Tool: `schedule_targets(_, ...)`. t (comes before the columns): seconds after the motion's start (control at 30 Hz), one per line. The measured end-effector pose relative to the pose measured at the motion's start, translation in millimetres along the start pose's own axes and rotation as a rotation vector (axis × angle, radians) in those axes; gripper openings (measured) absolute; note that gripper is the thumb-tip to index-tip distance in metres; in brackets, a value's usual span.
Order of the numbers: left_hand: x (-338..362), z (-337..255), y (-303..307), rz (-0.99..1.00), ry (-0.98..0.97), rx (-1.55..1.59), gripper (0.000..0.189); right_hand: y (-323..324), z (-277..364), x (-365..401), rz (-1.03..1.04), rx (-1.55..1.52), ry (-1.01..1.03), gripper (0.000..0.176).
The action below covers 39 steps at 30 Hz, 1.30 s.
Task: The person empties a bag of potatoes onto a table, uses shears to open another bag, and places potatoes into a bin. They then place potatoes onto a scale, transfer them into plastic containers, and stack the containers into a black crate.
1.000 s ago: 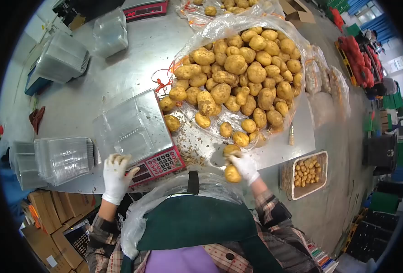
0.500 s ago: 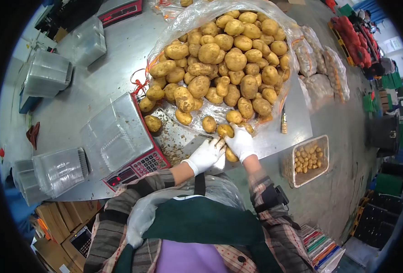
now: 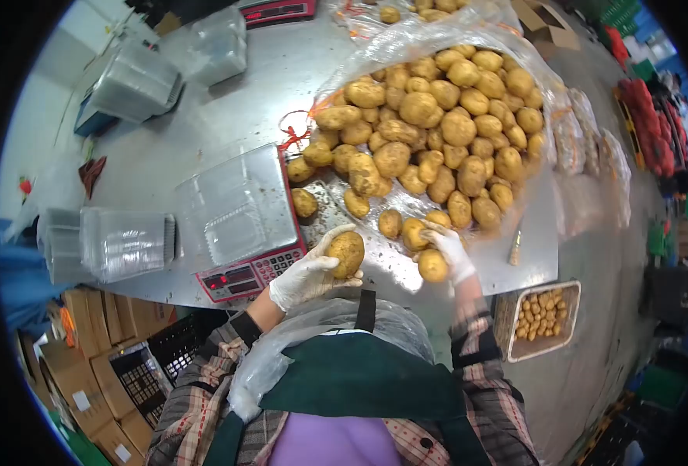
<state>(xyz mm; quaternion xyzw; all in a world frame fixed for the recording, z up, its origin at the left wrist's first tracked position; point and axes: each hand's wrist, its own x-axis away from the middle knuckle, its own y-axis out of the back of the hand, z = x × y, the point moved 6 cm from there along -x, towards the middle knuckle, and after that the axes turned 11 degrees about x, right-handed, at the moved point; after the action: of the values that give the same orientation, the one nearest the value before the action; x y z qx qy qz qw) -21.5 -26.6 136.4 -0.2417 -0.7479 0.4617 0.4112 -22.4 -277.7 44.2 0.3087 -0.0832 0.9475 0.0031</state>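
Note:
My left hand (image 3: 306, 278), in a white glove, is wrapped round a large potato (image 3: 347, 255) near the table's front edge. In another white glove, my right hand (image 3: 452, 252) has its fingers on a potato (image 3: 414, 234), while a second potato (image 3: 432, 266) sits against its palm side. Beyond my hands a big pile of potatoes (image 3: 458, 129) spills out of an opened clear plastic bag (image 3: 336, 74). To the left of my left hand, a clear plastic tray (image 3: 235, 233) rests on a red weighing scale (image 3: 270, 268).
Stacks of clear trays (image 3: 126, 245) stand at the table's left. A knife-like tool with a pale handle (image 3: 515, 247) lies at the right edge. Below that edge, a crate (image 3: 502, 326) of small potatoes stands on the floor. Full bags (image 3: 585, 147) lie farther right.
My hands have moved apart. The left now holds a large potato up near the scale; the right has shifted right, with potatoes at its fingers. The view has swung left.

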Motion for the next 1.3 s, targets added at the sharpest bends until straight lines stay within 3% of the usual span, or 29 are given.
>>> schedule_targets(0.1,7.4,-11.7,8.2,0.016,-0.08,0.005,0.031,-14.0,2.2,6.5,0.215,-0.289,-0.007,0.049)
schedule_targets(0.17,8.7,-16.7,18.5,-0.115,-0.123,-0.063,0.02,-35.9,3.6,9.3,0.299,-0.343,-0.089,0.046)
schedule_targets(0.2,10.7,-19.5,21.1,-0.149,-0.137,-0.119,0.021,-60.0,29.0,24.1,0.431,-0.275,-0.07,0.048)
schedule_targets(0.3,22.5,-21.8,-1.4,-0.163,-0.075,-0.176,0.029,-117.7,84.6,50.9,0.439,0.06,0.05,0.049)
schedule_targets(0.37,24.1,-17.5,-12.2,-0.108,-0.022,-0.14,0.037,-138.0,82.2,43.5,0.372,0.472,0.311,0.054)
schedule_targets(0.4,20.0,-17.2,-5.6,-0.17,-0.139,-0.347,0.047,-150.4,90.0,52.1,0.299,0.614,0.363,0.057)
schedule_targets(0.43,21.7,-13.8,0.1,-0.126,-0.095,-0.261,0.048,-158.7,98.7,61.4,0.223,0.754,0.414,0.059)
schedule_targets(0.5,28.4,-13.1,1.5,-0.036,-0.001,-0.094,0.049,-156.7,92.9,60.6,0.253,0.586,0.348,0.054)
schedule_targets(0.53,35.7,-12.9,-4.5,-0.147,-0.035,0.051,0.049,-150.9,83.9,55.5,0.285,0.45,0.296,0.051)
schedule_targets(0.7,44.1,-21.9,-4.7,-0.063,-0.118,-0.132,0.061,-152.5,70.2,60.8,0.373,0.199,0.094,0.041)
schedule_targets(0.77,44.6,-31.2,-12.6,-0.049,-0.213,-0.286,0.06,-155.1,64.5,58.6,0.368,0.256,0.123,0.039)
schedule_targets(1.1,55.3,-41.6,-2.9,-0.116,-0.317,-0.719,0.052,-170.8,65.8,66.1,0.366,0.438,0.178,0.028)
schedule_targets(1.27,62.2,-36.9,-1.6,-0.154,-0.346,-0.72,0.051,-178.6,61.4,63.3,0.368,0.457,0.21,0.022)
schedule_targets(1.3,64.3,-35.0,0.9,-0.11,-0.291,-0.531,0.052,-183.4,56.8,60.2,0.348,0.46,0.22,0.021)
